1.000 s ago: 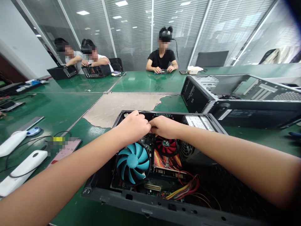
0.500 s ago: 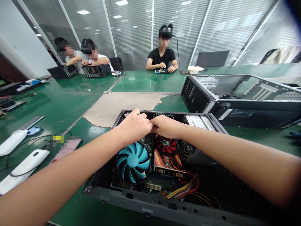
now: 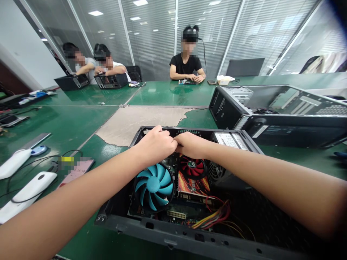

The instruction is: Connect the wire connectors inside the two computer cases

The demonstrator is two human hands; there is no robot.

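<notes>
An open black computer case [image 3: 162, 234] lies before me, its inside facing up. My left hand [image 3: 159, 143] is closed over the far part of the case, beyond a blue fan [image 3: 153, 184]. My right hand [image 3: 189, 144] meets it there with its fingers pinched, above a graphics card [image 3: 193, 183] with a red fan [image 3: 193, 166]. The fingertips of both hands touch or nearly touch; whatever is between them is hidden. Coloured cables [image 3: 215, 216] lie near a white socket [image 3: 176, 215] on the board.
Another open case [image 3: 292, 128] stands at the right on the green table [image 3: 162, 94]. A phone [image 3: 77, 171], white devices [image 3: 31, 193] and thin cables lie at the left. Across the table sit a person in black [image 3: 187, 65] and two people with cases [image 3: 112, 81].
My left hand has shifted very slightly to the right; my right hand looks nearly still. Across the table, the hands of the person in black have drawn closer together.
</notes>
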